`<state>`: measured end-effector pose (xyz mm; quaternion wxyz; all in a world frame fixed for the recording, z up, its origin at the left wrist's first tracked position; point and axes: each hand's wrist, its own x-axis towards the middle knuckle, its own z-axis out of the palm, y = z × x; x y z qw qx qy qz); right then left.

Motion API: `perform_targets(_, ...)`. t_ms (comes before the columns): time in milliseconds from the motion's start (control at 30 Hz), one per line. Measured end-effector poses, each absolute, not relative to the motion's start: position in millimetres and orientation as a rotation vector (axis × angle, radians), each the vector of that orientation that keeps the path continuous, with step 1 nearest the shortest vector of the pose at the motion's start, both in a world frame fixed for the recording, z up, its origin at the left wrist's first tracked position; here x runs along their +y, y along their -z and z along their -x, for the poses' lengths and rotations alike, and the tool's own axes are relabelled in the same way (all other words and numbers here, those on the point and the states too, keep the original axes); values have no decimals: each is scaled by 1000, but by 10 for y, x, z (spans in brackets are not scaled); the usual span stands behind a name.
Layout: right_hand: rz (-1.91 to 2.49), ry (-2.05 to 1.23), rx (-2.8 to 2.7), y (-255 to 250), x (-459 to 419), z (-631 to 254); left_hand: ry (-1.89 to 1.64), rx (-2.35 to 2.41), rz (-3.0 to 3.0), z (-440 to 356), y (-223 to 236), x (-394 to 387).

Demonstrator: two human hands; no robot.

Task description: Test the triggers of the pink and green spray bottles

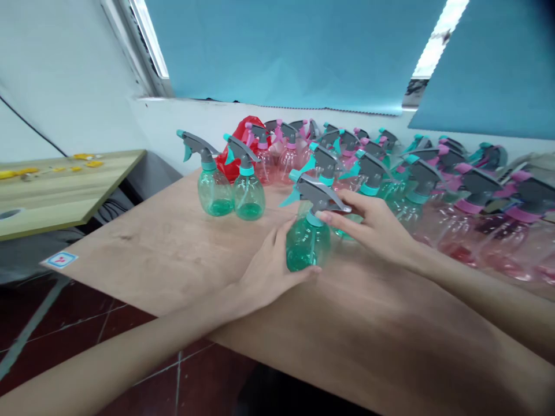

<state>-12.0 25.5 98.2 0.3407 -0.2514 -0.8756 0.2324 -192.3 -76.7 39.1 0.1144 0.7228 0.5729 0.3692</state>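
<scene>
A green clear spray bottle (309, 245) with a grey and turquoise trigger head stands upright between my hands near the middle of the table. My left hand (277, 263) wraps round the lower body of the bottle from the left, thumb across its front. At the collar, my right hand (368, 222) grips from the right, with its thumb and fingers around the neck below the grey head. To the left, two more green spray bottles (215, 190) stand side by side, their nozzles pointing left.
Several green and pink spray bottles (470, 219) crowd the right and back of the wooden table (173, 248). A red plastic bag (232, 164) lies behind the left bottles. Another table (65, 196) with yellow pieces stands at the left. Blue blinds (295, 52) hang behind.
</scene>
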Motion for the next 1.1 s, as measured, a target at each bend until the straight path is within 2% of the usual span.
perform_targets(167,573,-740,-2236,-838,317,-198,-971,1668,-2025,1589,-413,-703)
perform_targets(500,638,-1135,-1936,-747,281,-805,-959,1196,-2172,897,-268,-391)
perform_targets(833,769,-1092,-1829,-779,257,-1429,-825,1016,-2209,265,-194,-105)
perform_targets(933,749,-1041,-1901,-767,302,-1492,-756,985,-2302,287,-152,-57)
perform_targets(1100,641,-969,-1963,-714,402,-1531,-558,1189,-2538,532,-75,-65)
